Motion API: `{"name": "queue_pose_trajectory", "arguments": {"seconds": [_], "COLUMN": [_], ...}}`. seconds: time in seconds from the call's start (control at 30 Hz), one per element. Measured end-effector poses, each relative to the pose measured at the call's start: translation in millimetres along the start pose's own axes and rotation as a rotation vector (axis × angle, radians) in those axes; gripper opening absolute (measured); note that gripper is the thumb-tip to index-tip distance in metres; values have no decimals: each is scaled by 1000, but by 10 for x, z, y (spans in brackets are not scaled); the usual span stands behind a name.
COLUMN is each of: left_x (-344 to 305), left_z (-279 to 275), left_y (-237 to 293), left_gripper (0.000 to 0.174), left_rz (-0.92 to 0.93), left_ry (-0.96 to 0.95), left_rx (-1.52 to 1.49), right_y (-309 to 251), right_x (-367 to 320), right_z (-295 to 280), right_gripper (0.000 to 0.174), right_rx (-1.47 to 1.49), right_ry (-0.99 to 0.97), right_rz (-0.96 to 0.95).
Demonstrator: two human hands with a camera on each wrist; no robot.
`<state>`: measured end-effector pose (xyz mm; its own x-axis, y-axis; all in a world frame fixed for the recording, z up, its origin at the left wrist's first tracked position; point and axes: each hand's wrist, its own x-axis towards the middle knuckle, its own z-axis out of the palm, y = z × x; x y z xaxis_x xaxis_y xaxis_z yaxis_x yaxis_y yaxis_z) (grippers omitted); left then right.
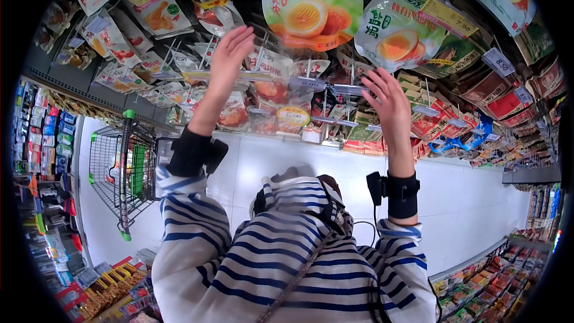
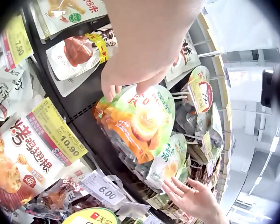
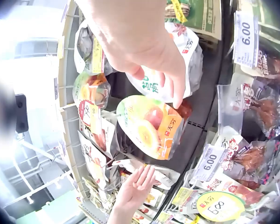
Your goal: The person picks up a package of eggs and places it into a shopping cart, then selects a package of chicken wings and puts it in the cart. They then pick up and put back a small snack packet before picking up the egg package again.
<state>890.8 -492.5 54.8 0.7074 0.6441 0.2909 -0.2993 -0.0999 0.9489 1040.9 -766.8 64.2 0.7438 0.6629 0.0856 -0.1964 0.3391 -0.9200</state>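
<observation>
My left hand (image 1: 230, 57) is raised before the snack rack with its fingers loosely extended, holding nothing. Just to its right hangs a green and orange bag of marinated eggs (image 1: 314, 15); in the left wrist view the fingertips overlap the top of that egg bag (image 2: 151, 105). My right hand (image 1: 388, 100) is also up, fingers spread and relaxed with nothing in them. It is nearest to a white and green bag of eggs (image 1: 402, 27), right at that bag's lower edge in the head view. In the right wrist view its fingers partly cover the white bag (image 3: 196, 70).
Hanging packets of meat snacks (image 1: 233, 110) fill the rack, with price tags (image 1: 308, 84) on hooks jutting towards me. A shopping cart (image 1: 122, 173) stands on the floor (image 1: 251, 164) at the left. More stocked shelves (image 1: 490, 278) line the aisle behind.
</observation>
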Motion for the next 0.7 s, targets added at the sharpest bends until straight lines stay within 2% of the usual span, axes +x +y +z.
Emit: {"name": "queue_pose_trajectory", "arguments": {"seconds": [0.13, 0.27, 0.37, 0.53, 0.7], "left_x": [-405, -767, -1049, -1472, -1954], "left_z": [-76, -66, -69, 144, 403], "left_y": [87, 125, 105, 241, 263], "left_gripper": [38, 39, 39, 38, 39], "left_rz": [-74, -160, -182, -220, -134], "left_ry": [64, 179, 188, 248, 232], "left_rx": [-27, -74, -45, -24, -55], "right_y": [44, 93, 135, 125, 190], "right_x": [-131, -248, -366, -678, -1033], "right_z": [-238, -391, -512, -625, -849], "right_gripper": [46, 48, 50, 50, 52], "right_rx": [1, 41, 46, 22, 60], "right_ry": [49, 41, 2, -21, -81], "right_rz": [46, 90, 75, 131, 233]}}
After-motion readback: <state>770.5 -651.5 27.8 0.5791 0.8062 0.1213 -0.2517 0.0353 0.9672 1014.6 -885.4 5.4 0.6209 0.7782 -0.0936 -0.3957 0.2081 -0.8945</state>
